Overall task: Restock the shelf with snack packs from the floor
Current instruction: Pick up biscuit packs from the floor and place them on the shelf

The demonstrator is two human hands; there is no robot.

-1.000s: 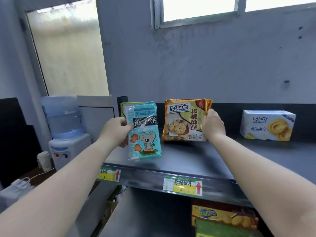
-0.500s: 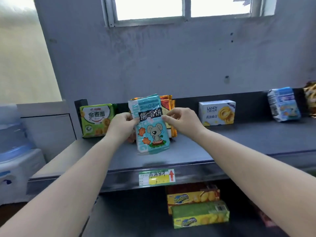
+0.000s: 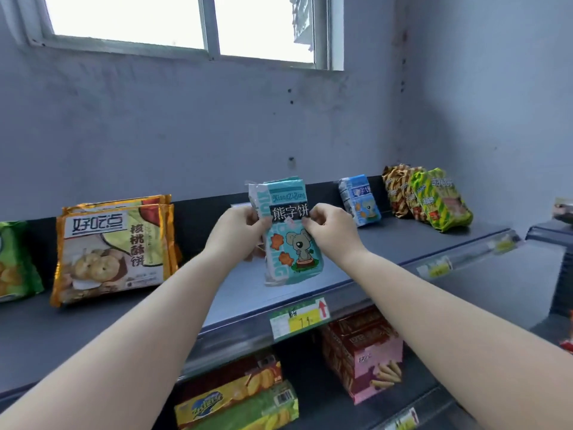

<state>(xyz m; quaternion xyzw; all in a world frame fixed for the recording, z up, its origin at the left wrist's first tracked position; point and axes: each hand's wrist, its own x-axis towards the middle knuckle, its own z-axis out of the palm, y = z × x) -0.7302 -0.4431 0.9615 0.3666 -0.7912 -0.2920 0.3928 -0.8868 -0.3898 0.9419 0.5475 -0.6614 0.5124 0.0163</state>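
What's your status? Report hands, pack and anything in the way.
Left hand and right hand both grip koala pack, upright over top shelf. Matching pack stands further right. Shelf bare between them.

Single head-worn view, close before the shelf [image 3: 387, 262], facing forward and slightly down along both forearms; window [image 3: 192, 23] above it.

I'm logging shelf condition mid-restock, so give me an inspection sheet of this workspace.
Surface: top shelf, dark, bare patches.
Job's things: teal koala pack upright, held above shelf; matching pack against back panel.
Clutter: orange cookie packs, striped snack bags, boxes on lower shelf.
Grippers: left hand and right hand both pinch the teal pack.
Cables: nothing seen.
Surroundings: grey wall, window, price tag.
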